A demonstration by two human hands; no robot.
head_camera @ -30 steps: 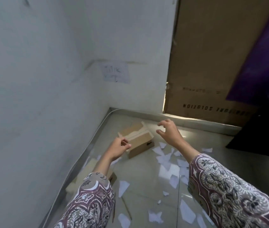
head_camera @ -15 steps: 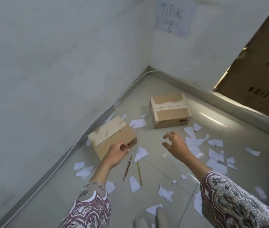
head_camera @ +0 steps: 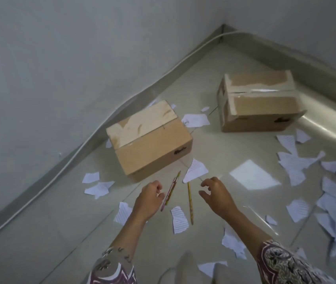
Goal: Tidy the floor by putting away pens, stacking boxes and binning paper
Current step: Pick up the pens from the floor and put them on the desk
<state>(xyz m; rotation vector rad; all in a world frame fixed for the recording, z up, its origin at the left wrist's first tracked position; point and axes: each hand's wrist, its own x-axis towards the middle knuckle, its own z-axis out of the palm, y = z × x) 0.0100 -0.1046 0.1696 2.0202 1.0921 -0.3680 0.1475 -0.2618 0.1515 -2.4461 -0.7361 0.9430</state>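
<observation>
Two cardboard boxes lie on the pale tiled floor: a near box [head_camera: 149,140] beside the left wall and a taped far box [head_camera: 257,101] toward the corner. Just in front of the near box lie a pink pen [head_camera: 170,191] and a yellow pencil [head_camera: 190,203]. Torn white paper scraps [head_camera: 298,165] are scattered around them, thickest at the right. My left hand [head_camera: 148,198] hovers with curled fingers just left of the pink pen, holding nothing. My right hand [head_camera: 216,194] hovers open to the right of the yellow pencil.
White walls meet in a corner at the upper right, with a white cable [head_camera: 93,132] running along the left skirting. My feet [head_camera: 185,269] show at the bottom edge. A bright light patch [head_camera: 253,175] lies on the tiles.
The view has tilted down from the wall to the floor. Both hands have come down and nearer, from the boxes toward the pens, and remain without anything in them.
</observation>
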